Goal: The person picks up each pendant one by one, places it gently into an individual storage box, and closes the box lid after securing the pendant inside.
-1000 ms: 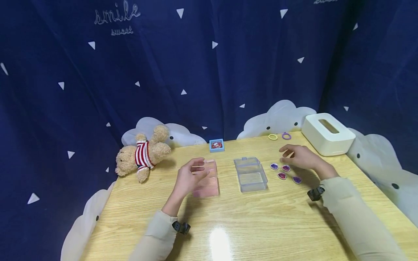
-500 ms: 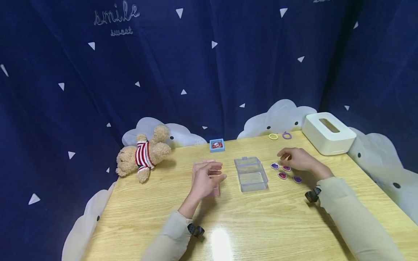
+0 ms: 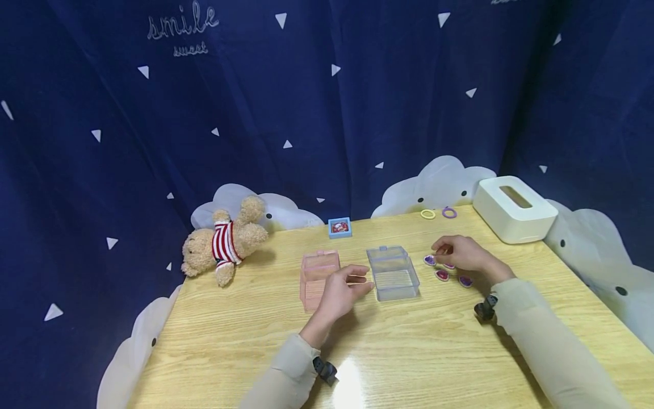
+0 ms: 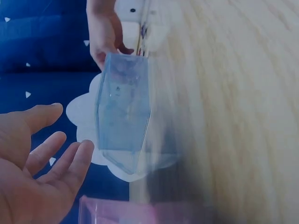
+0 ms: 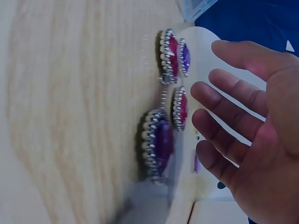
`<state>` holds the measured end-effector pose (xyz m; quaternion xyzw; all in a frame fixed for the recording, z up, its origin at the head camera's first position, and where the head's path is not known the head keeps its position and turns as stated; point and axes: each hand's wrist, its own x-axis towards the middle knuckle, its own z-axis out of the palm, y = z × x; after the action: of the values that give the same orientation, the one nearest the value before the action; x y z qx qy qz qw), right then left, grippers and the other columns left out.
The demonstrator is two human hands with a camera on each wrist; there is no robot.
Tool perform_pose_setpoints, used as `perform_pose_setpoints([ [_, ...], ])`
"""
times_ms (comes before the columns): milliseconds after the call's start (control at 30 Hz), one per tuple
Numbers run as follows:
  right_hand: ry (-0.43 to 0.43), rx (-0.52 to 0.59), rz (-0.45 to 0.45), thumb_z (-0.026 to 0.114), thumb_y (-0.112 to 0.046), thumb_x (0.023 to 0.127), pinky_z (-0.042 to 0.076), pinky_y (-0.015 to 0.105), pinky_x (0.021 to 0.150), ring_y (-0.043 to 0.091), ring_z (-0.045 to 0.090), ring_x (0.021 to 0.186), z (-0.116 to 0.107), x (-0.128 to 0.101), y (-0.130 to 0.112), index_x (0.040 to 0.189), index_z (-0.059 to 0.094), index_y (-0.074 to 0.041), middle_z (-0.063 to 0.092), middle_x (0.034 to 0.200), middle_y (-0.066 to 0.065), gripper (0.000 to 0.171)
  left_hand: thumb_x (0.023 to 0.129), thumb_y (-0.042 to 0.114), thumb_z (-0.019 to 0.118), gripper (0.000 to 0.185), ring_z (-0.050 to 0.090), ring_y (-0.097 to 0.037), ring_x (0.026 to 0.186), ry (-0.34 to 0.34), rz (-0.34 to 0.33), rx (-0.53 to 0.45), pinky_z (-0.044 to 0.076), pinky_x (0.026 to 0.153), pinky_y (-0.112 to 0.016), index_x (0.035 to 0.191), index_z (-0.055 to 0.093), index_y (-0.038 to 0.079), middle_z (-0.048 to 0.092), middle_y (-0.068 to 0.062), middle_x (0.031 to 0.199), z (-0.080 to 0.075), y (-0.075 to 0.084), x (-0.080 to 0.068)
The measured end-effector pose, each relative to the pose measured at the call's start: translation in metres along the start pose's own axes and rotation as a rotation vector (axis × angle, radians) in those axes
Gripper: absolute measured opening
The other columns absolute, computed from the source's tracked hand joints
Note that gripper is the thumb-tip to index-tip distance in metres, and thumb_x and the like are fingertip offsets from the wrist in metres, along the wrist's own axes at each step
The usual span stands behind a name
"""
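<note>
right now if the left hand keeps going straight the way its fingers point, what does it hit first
Most likely the clear plastic box. The left hand is open, its fingers aimed at the near left side of the box, with only bare table between. The hand's height above the table is unclear.

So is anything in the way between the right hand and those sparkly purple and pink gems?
No, nothing visible is. The right hand hovers just over the four gems on the table, its fingers relaxed, with only air between them. The clear box sits off to the side, not in between.
</note>
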<state>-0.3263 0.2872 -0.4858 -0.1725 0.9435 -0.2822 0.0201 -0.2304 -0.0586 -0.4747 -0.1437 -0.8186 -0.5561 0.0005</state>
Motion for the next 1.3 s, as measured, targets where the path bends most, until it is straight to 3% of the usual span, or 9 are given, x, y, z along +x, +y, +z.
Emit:
perform_pose_setpoints([
  [300,0.0,-0.019,0.008,0.079,-0.024,0.085,0.049,0.031,0.077,0.012,0.06,0.082,0.009,0.004,0.004,0.106,0.07,-0.006,0.07,0.091,0.001,0.029,0.086,0.011,0.078,0.039,0.071,-0.029,0.102,0.001,-0.016,0.033,0.059,0.083,-0.021,0.121,0.068,0.0,0.068,-0.019,0.119,0.013,0.002,0.002],
  [633,-0.029,-0.051,0.04,0.079,-0.028,0.085,0.05,0.036,0.078,0.015,0.06,0.084,0.015,0.007,0.0,0.109,0.071,-0.007,0.07,0.093,0.004,0.033,0.087,0.017,0.077,0.042,0.072,-0.023,0.09,-0.001,-0.015,0.182,0.056,0.074,-0.017,0.125,0.067,0.004,0.065,-0.018,0.119,0.022,0.0,0.002],
  [967,-0.012,-0.055,0.036,0.082,-0.023,0.08,0.054,0.047,0.086,0.024,0.065,0.093,0.017,0.006,-0.002,0.106,0.073,-0.006,0.073,0.097,0.008,0.032,0.089,0.022,0.076,0.042,0.07,-0.014,0.087,-0.001,-0.042,0.19,0.054,0.069,-0.017,0.126,0.066,0.006,0.065,-0.014,0.124,0.027,-0.002,0.005],
  [1300,-0.016,-0.062,0.026,0.082,-0.025,0.08,0.052,0.042,0.083,0.02,0.063,0.089,0.017,0.007,0.0,0.102,0.072,-0.008,0.071,0.094,0.005,0.029,0.09,0.021,0.074,0.041,0.069,-0.012,0.088,-0.008,-0.087,0.187,0.054,0.069,-0.016,0.127,0.065,0.008,0.065,-0.013,0.125,0.032,-0.001,0.007],
])
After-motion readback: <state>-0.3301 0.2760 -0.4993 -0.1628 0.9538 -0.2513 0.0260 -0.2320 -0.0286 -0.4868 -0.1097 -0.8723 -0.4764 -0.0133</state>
